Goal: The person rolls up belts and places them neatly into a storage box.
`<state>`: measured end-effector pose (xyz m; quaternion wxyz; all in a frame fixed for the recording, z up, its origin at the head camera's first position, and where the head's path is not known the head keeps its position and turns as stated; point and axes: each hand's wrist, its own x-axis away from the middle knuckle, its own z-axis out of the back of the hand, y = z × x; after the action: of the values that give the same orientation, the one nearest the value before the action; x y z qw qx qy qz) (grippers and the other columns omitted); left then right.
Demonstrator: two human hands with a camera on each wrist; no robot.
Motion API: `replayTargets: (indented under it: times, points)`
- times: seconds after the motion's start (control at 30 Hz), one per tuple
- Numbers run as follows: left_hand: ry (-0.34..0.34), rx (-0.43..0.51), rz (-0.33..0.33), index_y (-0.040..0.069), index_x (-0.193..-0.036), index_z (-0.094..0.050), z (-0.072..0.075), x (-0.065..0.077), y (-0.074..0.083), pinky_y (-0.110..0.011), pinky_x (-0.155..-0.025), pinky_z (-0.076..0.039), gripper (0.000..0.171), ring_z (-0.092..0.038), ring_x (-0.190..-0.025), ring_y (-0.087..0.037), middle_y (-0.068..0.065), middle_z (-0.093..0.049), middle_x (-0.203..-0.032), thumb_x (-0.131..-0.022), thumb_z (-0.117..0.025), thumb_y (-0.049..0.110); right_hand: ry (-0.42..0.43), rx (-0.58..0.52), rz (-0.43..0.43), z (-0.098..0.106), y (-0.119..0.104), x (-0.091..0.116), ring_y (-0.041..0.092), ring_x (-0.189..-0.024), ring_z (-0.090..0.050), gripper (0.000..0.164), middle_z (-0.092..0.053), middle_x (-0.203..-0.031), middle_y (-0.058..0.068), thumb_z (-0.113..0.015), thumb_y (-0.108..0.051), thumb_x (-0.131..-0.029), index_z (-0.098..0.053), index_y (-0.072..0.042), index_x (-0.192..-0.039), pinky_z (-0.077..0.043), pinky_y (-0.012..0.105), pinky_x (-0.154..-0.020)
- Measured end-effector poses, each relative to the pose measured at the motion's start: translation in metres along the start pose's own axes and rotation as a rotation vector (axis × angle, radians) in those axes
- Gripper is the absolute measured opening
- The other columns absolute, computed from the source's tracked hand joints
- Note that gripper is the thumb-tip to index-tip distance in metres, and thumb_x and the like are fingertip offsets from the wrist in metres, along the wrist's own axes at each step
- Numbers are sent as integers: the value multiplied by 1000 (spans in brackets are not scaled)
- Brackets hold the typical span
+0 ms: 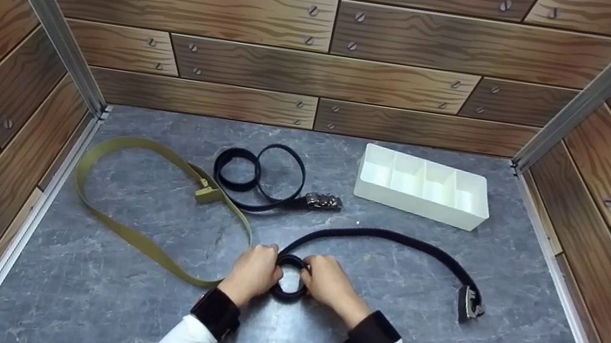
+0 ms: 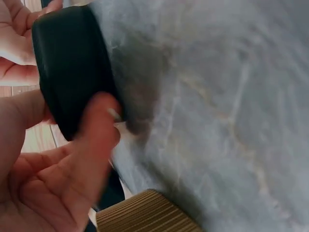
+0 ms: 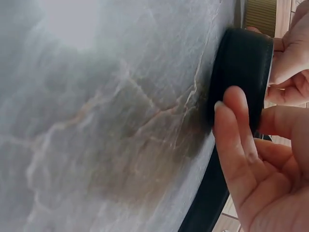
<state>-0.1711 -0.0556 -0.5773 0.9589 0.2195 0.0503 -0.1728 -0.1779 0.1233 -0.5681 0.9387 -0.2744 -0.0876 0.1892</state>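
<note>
A black belt [image 1: 387, 236] lies with one end wound into a round coil [image 1: 286, 297], standing on its edge at the front middle of the table. My left hand [image 1: 254, 273] holds the coil's left side. From the right, my right hand [image 1: 328, 281] pinches it, thumb inside the ring and fingers against the outer face in the right wrist view. The unwound strap arcs away to the right and ends in a metal buckle [image 1: 469, 306]. In the left wrist view, the coil's smooth outer wall [image 2: 72, 63] shows beside blurred left fingers [image 2: 96, 140].
An olive webbing belt [image 1: 135, 238] loops across the left, passing close by my left hand. Behind the coil lies another black belt [image 1: 260, 208], partly rolled, with a metal buckle [image 1: 324, 201]. A white divided box [image 1: 409, 204] sits back right. Wood-patterned walls [image 1: 319, 77] enclose the grey table [image 1: 138, 316].
</note>
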Motion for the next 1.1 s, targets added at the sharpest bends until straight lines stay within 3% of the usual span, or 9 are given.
replayTargets:
  times: [0.13,0.27,0.37,0.53,0.6,0.77,0.87,1.0,1.1]
  points:
    - [-6,-52,-49,3,-78,-59,1,-2,1,-46,-58,-51,15,-65,-66,-35,-15,-64,-72,-79,-72,11,49,154,148,-1,3,-4,25,-69,-63,11,-63,-72,5,-66,-4,-86,-64,-9,-76,-51,39,-63]
    - [8,-106,-59,4,-75,-60,-1,-4,3,-46,-55,-50,16,-65,-63,-35,-15,-64,-70,-79,-73,12,45,168,213,-2,6,-6,28,-77,-65,5,-64,-79,7,-65,-5,-89,-70,-7,-91,-52,43,-69]
    - [26,-127,-50,4,-73,-61,-2,-4,4,-47,-53,-50,13,-64,-61,-36,-15,-63,-68,-76,-72,10,40,113,164,-2,6,-4,23,-75,-64,11,-64,-80,4,-65,-9,-90,-72,-7,-99,-52,40,-69]
    - [26,-114,-27,2,-78,-61,-4,-5,4,-48,-54,-50,11,-64,-62,-39,-17,-64,-71,-76,-70,8,-65,-76,-57,1,3,2,12,-53,-60,8,-61,-64,-1,-65,-12,-91,-67,-4,-92,-51,31,-52]
    - [8,-95,-16,2,-81,-61,-3,-5,3,-48,-55,-51,12,-65,-64,-39,-18,-65,-73,-76,-70,8,-93,-86,-86,0,1,3,12,-48,-59,7,-60,-61,0,-63,-9,-92,-65,-4,-87,-49,29,-48]
    - [-13,-73,-29,4,-85,-60,-1,-5,3,-47,-57,-51,16,-66,-67,-37,-16,-66,-76,-75,-72,9,-13,90,28,-3,-1,2,22,-64,-62,9,-61,-74,8,-60,-2,-89,-64,-3,-81,-52,35,-58]
    - [5,-107,-59,3,-81,-61,0,-6,2,-46,-56,-51,15,-65,-65,-35,-15,-65,-73,-77,-73,11,22,160,76,-5,-2,0,26,-70,-62,9,-61,-79,9,-58,-1,-90,-67,-1,-90,-53,39,-62]
    - [34,-141,-67,2,-75,-62,0,-7,1,-46,-54,-51,15,-65,-62,-35,-15,-64,-69,-78,-73,11,50,140,108,-8,-1,-3,27,-79,-65,18,-63,-87,10,-57,-3,-92,-69,-1,-105,-54,40,-68]
    - [56,-145,-57,2,-74,-62,-2,-7,1,-46,-53,-51,13,-64,-60,-35,-16,-64,-67,-77,-72,9,74,71,79,-7,0,-2,29,-88,-66,19,-66,-95,13,-62,-7,-91,-69,0,-108,-54,42,-77]
